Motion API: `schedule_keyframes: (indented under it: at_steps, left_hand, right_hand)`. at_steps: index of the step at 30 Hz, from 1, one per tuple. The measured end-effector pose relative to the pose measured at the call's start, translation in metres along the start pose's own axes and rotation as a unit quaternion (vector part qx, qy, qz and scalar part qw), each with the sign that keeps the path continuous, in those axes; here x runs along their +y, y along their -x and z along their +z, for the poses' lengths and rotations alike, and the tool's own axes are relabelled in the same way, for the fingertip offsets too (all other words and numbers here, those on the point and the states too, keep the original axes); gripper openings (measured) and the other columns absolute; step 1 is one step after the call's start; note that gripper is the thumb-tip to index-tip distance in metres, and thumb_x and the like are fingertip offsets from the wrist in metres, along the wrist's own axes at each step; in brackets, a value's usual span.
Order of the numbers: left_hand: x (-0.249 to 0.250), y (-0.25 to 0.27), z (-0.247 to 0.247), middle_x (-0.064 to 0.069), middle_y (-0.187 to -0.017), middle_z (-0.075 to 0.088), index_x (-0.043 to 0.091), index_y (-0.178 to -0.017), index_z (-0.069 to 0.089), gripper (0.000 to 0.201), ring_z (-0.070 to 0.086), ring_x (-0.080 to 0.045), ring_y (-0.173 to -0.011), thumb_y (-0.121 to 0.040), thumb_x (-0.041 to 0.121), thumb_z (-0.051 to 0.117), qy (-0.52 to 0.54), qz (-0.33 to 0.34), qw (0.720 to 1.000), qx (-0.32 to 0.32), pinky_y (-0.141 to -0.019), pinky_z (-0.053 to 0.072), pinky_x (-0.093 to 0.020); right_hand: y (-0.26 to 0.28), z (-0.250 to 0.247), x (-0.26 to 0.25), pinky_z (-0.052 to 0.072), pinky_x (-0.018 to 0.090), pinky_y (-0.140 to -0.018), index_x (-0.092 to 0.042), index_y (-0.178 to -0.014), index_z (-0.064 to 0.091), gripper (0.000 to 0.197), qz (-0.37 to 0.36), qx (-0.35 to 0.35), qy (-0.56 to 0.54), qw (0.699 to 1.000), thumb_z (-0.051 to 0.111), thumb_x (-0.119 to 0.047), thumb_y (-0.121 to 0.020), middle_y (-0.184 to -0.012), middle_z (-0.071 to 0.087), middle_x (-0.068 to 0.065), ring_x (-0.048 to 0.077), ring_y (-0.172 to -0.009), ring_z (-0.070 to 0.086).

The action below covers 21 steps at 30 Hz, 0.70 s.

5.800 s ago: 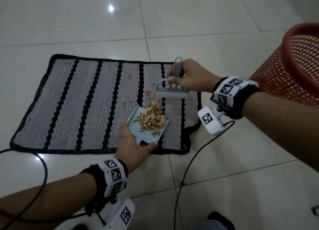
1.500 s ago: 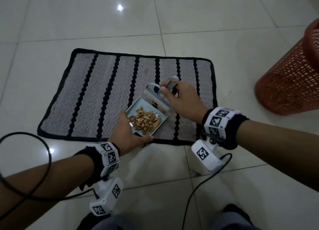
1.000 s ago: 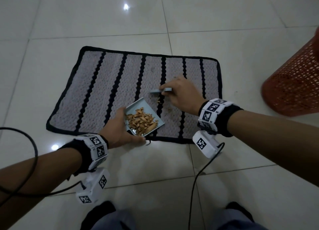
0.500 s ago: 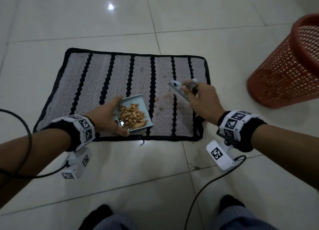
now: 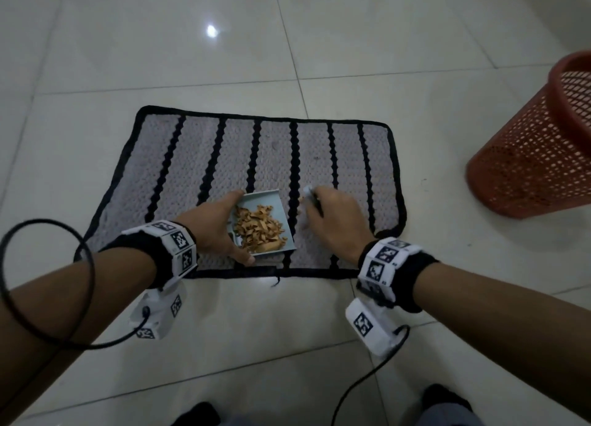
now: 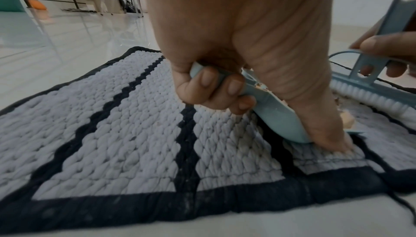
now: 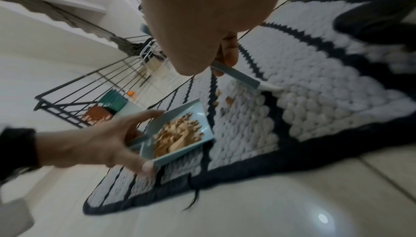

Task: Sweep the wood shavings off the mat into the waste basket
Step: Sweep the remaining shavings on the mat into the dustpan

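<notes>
Here we see the left hand gripping the dustpan of wood shavings near the mat's near edge; right of it, the right hand grips the brush, bristles apparently touching loose shavings. The waste basket stands far right.

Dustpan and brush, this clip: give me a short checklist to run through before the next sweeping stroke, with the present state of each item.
1. Left hand has a grip on the dustpan: ok.
2. Dustpan rests on the mat: ok.
3. Right hand holds the brush: ok.
4. Brush bristles on the mat beside the pan: ok.
5. Mat free of wood shavings: not ok, a few lie between pan and brush.
6. Waste basket in reach: cannot tell.
</notes>
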State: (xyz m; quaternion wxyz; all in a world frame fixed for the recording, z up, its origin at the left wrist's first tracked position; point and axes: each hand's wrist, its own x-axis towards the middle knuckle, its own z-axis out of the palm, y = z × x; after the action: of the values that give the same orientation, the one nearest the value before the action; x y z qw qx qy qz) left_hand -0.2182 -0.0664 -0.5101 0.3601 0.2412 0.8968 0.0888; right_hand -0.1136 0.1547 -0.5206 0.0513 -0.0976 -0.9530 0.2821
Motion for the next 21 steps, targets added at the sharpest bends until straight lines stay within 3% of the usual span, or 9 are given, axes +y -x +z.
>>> schedule_keyframes:
  at_steps: [3,8,13,16,18,21]
  left_hand:
    - [0.000,0.000,0.001,-0.001,-0.141,0.052,0.034,-0.153,0.007,0.135,0.056,-0.024,-0.119,-0.049,0.065,0.088,-0.005,0.001,1.000,0.001,-0.094,0.047,-0.035]
    - [0.003,-0.001,0.003,0.000,-0.139,0.053,0.032,-0.154,0.006,0.133,0.056,-0.023,-0.119,-0.053,0.062,0.087,-0.010,-0.002,1.000,0.010,-0.091,0.044,-0.031]
    - [-0.005,-0.004,0.011,0.000,-0.138,0.055,0.033,-0.153,0.003,0.137,0.058,-0.022,-0.114,-0.049,0.062,0.088,0.024,0.009,1.000,0.014,-0.094,0.048,-0.032]
    - [-0.008,-0.004,0.015,0.001,-0.136,0.055,0.034,-0.153,0.004,0.138,0.058,-0.019,-0.111,-0.048,0.060,0.090,0.049,0.017,0.999,0.015,-0.092,0.047,-0.030]
    - [-0.008,-0.004,0.016,0.001,-0.135,0.055,0.033,-0.153,0.006,0.138,0.058,-0.019,-0.111,-0.047,0.060,0.090,0.053,0.018,0.998,0.020,-0.092,0.046,-0.030]
    - [-0.007,-0.004,0.015,0.001,-0.137,0.054,0.033,-0.153,0.008,0.137,0.057,-0.021,-0.114,-0.047,0.060,0.090,0.053,0.012,0.998,0.020,-0.095,0.045,-0.032]
  right_hand:
    - [0.004,0.014,-0.023,0.039,0.033,-0.063,-0.005,-0.089,0.058,0.014,-0.026,-0.031,0.007,0.999,0.053,-0.016,-0.095,-0.086,0.065,0.015,0.029,-0.077,0.058]
    - [0.015,0.030,-0.044,0.050,0.041,-0.072,-0.003,-0.099,0.060,0.012,-0.076,-0.041,0.006,0.996,0.052,-0.011,-0.095,-0.098,0.065,0.017,0.032,-0.086,0.060]
    - [0.026,0.036,-0.049,0.055,0.044,-0.071,0.002,-0.119,0.057,0.028,-0.133,-0.042,0.033,0.990,0.054,-0.005,-0.093,-0.102,0.065,0.020,0.035,-0.088,0.062]
    - [0.028,0.028,-0.048,0.054,0.040,-0.070,0.003,-0.120,0.059,0.029,-0.148,-0.019,0.024,0.988,0.057,-0.006,-0.093,-0.100,0.066,0.020,0.034,-0.087,0.062]
    - [0.026,0.019,-0.046,0.051,0.035,-0.069,0.000,-0.115,0.061,0.023,-0.133,0.008,-0.018,0.991,0.052,-0.014,-0.098,-0.097,0.067,0.016,0.027,-0.083,0.061]
    - [0.017,0.003,-0.036,0.035,0.012,-0.055,-0.005,-0.098,0.062,0.024,-0.057,0.073,-0.076,0.993,0.046,-0.022,-0.103,-0.076,0.058,0.001,0.008,-0.060,0.046]
